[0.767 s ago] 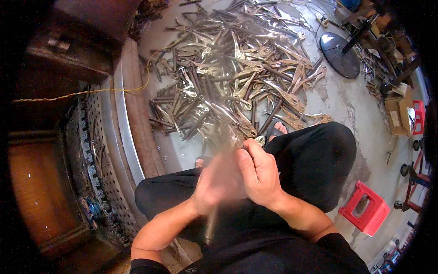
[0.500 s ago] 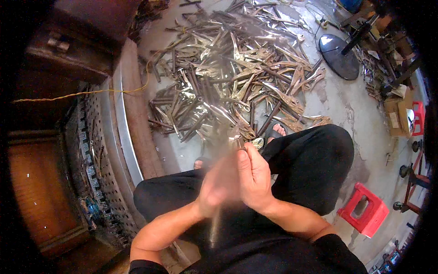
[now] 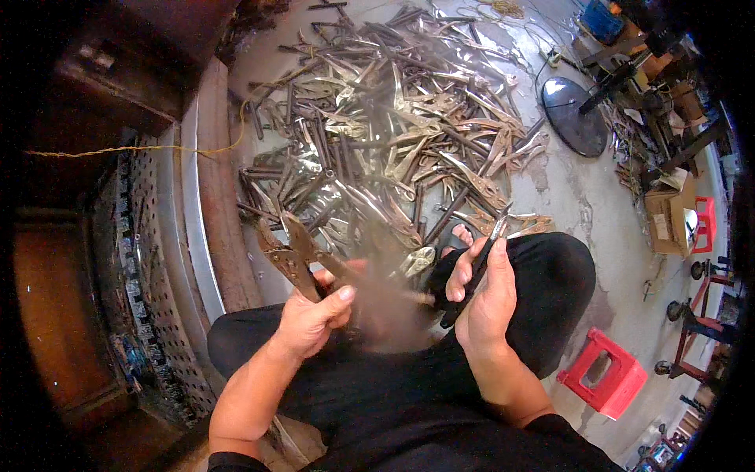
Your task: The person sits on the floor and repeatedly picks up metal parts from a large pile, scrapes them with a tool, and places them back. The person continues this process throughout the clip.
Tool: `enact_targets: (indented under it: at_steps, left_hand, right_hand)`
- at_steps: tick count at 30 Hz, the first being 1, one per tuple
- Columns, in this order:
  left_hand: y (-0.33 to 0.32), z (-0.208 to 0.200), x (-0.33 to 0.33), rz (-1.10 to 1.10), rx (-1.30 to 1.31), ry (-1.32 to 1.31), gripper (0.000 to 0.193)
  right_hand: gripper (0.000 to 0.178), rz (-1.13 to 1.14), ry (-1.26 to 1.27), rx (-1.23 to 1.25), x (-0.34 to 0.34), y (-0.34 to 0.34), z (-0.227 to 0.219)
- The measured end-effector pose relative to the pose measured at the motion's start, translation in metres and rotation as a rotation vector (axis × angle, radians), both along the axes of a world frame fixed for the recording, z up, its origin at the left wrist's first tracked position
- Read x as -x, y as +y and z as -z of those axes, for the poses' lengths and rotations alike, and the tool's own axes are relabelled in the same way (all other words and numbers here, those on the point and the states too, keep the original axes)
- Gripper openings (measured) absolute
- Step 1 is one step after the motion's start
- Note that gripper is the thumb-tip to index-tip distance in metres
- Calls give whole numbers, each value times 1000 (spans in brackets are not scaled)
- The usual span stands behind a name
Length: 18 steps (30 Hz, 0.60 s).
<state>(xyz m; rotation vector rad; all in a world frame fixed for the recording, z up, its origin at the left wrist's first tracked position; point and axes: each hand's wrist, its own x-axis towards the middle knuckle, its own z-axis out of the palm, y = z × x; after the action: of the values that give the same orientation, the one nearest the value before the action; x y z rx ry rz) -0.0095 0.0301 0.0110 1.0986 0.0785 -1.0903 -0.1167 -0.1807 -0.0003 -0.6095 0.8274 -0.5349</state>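
My left hand [image 3: 313, 321] is closed round the handle of a worn pair of locking pliers [image 3: 289, 258], whose jaws point up and away to the left. In my right hand [image 3: 489, 295] is a slim dark tool with a pointed metal tip [image 3: 478, 274], tilted up to the right; its exact kind cannot be made out. The hands are apart, above my lap. A hazy smear blurs the space between them and hides part of the pliers' handles. Beyond, a large heap of locking pliers [image 3: 417, 126] and dark handle pieces covers the floor.
A red plastic stool [image 3: 578, 370] stands at the lower right. Farther off are a round black stand base [image 3: 568, 110] and a cardboard box [image 3: 668, 216]. Along the left run a perforated metal panel [image 3: 153, 275] and a yellow cord [image 3: 181, 149].
My hands were close together at the middle; now they have parted. The left has moved left, showing the locking pliers, and the right has moved right with the pointed tool now visible.
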Motion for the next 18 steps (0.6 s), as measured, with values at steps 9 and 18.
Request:
enact_targets:
  at_steps: [9,18]
  left_hand:
    - [9,8,-6,46,379,134,56]
    - [2,12,-6,58,349,21,63]
  right_hand:
    - [33,-172,-23,75,1,4,-1]
    - [37,-333,314,780,6,7,28]
